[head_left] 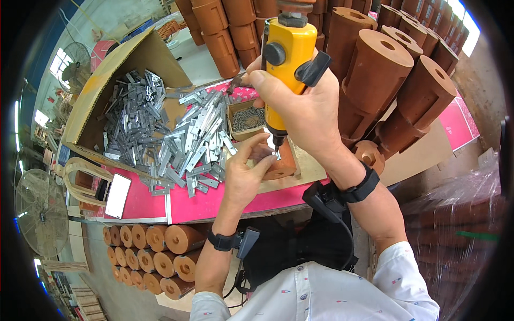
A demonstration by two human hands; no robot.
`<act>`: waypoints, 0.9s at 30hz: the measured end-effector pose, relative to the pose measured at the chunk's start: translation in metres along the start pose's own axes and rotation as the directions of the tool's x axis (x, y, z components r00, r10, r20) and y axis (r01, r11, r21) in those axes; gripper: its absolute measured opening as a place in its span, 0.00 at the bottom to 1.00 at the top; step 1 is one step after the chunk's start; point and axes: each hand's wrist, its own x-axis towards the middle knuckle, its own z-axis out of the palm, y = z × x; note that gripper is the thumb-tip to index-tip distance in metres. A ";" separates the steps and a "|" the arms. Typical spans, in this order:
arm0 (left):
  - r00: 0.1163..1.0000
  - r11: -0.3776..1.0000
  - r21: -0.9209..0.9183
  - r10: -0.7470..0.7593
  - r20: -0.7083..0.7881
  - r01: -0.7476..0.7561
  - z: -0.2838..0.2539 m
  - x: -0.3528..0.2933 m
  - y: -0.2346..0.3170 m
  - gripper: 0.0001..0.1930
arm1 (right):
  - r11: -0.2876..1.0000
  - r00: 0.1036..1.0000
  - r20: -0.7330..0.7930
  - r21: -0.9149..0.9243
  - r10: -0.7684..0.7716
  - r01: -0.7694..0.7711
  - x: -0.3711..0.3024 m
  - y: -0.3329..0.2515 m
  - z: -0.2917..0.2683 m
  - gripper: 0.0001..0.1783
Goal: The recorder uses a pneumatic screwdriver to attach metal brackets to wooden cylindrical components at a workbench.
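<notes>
My right hand (308, 109) is wrapped around a yellow electric screwdriver (286, 69) that points straight down. Its bit ends at a brown block (287, 165) lying on the table, where a small silver plate (278, 155) partly shows. Beside the bit tip, my left hand (241, 174) has thumb and forefinger pinched together. What lies between those fingers is too small to make out. Just behind the block stands a small box of screws (247, 119). Left of it spreads a heap of silver metal plates (198, 142) with holes.
More metal pieces spill from a cardboard box (88, 112) at the left. A phone (118, 196) leans against a wooden stand (80, 167). Brown cylinders (383, 59) are stacked at the back right, and more cylinders (182, 239) lie below the pink table edge (235, 203).
</notes>
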 end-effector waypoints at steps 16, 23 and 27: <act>1.000 1.000 0.008 -0.007 -0.003 0.007 0.003 0.000 0.001 0.20 | 1.000 1.000 0.017 -0.023 0.009 -0.009 -0.001 0.002 0.002 0.20; 1.000 1.000 -0.023 0.010 0.000 -0.010 0.005 -0.001 0.001 0.18 | 0.998 1.000 0.020 -0.066 0.012 -0.011 -0.002 0.006 0.001 0.21; 1.000 0.999 0.024 0.027 -0.004 -0.027 0.005 -0.001 0.001 0.17 | 0.999 1.000 0.020 -0.034 0.016 -0.015 -0.002 0.005 0.002 0.21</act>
